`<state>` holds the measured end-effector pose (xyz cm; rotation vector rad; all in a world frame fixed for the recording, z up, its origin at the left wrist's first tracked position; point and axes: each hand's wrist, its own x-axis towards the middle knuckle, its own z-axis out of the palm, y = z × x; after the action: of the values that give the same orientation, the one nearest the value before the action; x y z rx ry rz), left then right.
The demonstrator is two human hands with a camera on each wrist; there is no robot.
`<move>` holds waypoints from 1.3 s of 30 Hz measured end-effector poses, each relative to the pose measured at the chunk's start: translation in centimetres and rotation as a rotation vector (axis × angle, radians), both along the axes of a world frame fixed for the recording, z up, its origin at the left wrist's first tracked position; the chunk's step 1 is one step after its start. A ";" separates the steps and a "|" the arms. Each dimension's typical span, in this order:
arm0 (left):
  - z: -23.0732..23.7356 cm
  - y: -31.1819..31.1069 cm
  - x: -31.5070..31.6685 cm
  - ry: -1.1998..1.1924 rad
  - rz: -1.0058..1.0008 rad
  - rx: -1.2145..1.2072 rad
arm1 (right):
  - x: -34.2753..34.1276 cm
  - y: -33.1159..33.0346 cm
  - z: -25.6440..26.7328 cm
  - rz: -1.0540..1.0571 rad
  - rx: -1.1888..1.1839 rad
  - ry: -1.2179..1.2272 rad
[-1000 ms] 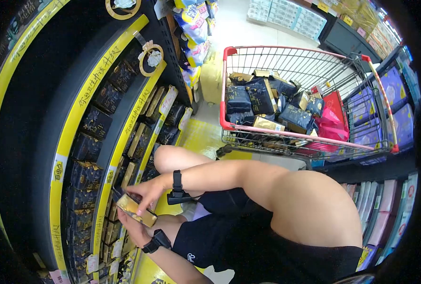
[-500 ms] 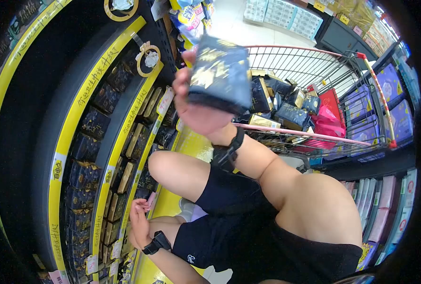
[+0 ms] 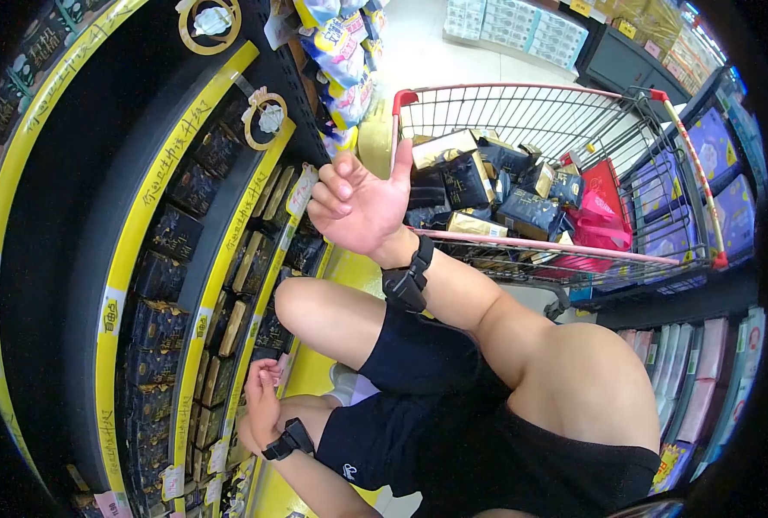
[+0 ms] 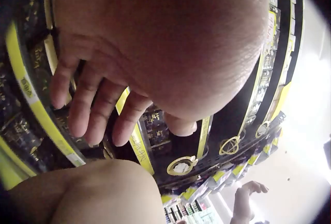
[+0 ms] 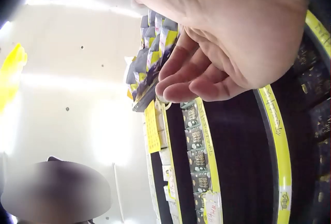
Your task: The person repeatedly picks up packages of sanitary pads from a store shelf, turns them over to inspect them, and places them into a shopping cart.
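Note:
My right hand (image 3: 362, 205) is raised beside the near end of the shopping cart (image 3: 522, 237), palm up, thumb stretched out and fingers loosely bent, with nothing in it. Inside the cart, a black and gold pack of sanitary pads (image 3: 444, 150) lies on top of the pile at that end. Lower down, my left hand (image 3: 264, 399) hangs relaxed and empty by my knee, close to the bottom shelf. The left wrist view shows its fingers (image 4: 101, 107) spread and slightly bent. In the right wrist view the right fingers (image 5: 199, 76) curl around nothing.
Shelves with yellow label strips (image 3: 198, 337) run along the left, stocked with dark packs (image 3: 158, 324). A pink bag (image 3: 598, 220) lies in the cart. Purple packs (image 3: 733, 229) stand on the right-hand shelving. Bagged goods (image 3: 343, 60) hang at the shelf end.
Both hands held the pack near the lower shelf; then the right hand carried it up to the cart and let it go. It now lies on the pile. The left hand stayed low.

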<state>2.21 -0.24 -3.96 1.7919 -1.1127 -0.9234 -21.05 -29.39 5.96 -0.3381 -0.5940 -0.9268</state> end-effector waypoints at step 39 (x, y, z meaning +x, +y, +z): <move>1.3 4.3 0.4 -0.126 0.138 -0.136 | 28.1 8.7 -1.5 -1.163 -1.855 0.971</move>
<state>2.62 4.07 -2.68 1.8091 -1.0870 -0.6457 7.10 -20.70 4.44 -2.8271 -0.0874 -0.8173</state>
